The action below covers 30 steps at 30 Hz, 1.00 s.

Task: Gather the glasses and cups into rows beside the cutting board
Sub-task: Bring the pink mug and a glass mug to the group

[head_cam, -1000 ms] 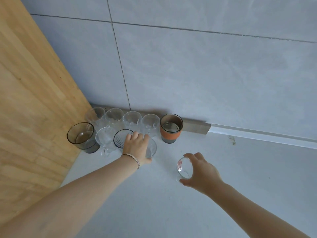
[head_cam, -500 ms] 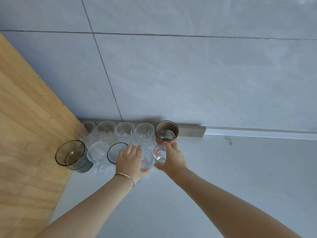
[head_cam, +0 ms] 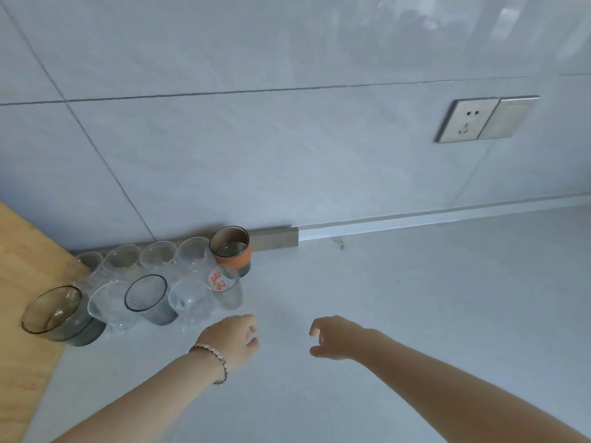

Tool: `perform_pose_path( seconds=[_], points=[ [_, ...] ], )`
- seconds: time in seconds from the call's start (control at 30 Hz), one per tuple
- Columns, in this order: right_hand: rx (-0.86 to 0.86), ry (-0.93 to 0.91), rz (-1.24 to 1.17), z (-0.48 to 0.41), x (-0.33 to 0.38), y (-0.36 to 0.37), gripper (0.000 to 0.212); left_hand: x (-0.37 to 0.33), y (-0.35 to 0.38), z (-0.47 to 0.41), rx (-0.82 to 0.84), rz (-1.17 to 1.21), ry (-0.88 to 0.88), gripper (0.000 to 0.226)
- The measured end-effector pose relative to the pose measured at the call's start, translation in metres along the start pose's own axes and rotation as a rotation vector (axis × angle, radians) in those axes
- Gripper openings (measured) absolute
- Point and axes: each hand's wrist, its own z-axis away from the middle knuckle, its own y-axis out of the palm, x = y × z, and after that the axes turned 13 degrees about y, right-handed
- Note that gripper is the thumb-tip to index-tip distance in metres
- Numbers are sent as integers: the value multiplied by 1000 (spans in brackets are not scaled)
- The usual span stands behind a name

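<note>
Two rows of glasses stand beside the wooden cutting board (head_cam: 19,276) at the left. The back row along the wall holds clear glasses (head_cam: 158,255) and ends in an orange-banded cup (head_cam: 231,249). The front row runs from a smoky wide glass (head_cam: 56,313) past a clear cup (head_cam: 110,305), a dark-rimmed glass (head_cam: 148,298) and a clear glass (head_cam: 190,302) to a small glass with red print (head_cam: 225,284). My left hand (head_cam: 235,340) and my right hand (head_cam: 335,338) hover empty in front of the rows, fingers loosely curled and apart.
The grey counter (head_cam: 399,314) stretches to the right. A tiled wall rises behind the glasses, with a socket plate (head_cam: 486,119) at the upper right. A metal strip (head_cam: 275,239) runs along the wall's foot.
My right hand set the small red-printed glass at the right end of the front row and let go. Both hands drew back toward me. The view swung to the right.
</note>
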Motion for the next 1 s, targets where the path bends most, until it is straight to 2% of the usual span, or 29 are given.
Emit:
perform_pose_path(
  seconds=[0.03,0.23,0.4,0.57,0.73,0.83,0.93,1.0],
  points=[
    [-2,25,12,8,-26,0,43,-20,7,-7,48,59,3,5],
    [-77,232,-93,61,-222,-9,42,-184,51,-67,175,4,189,23],
    [-181,414,-241,114,-414,-13,42,-361,113,-122,230,-28,343,7],
    [-332,566,-404,180,-598,-5,34,-538,187,-152,324,-30,457,5],
    [-549,757,-443,254,-746,3,31,-668,236,-163,406,-77,551,4],
    [-626,960,-510,285,-815,10,45,-717,257,-167,449,-116,593,4],
    [-616,1156,-629,298,-866,18,68,-747,270,-171,475,-151,617,5],
    [-615,1200,-766,295,-889,22,80,-759,275,-175,481,-164,627,5]
  ],
)
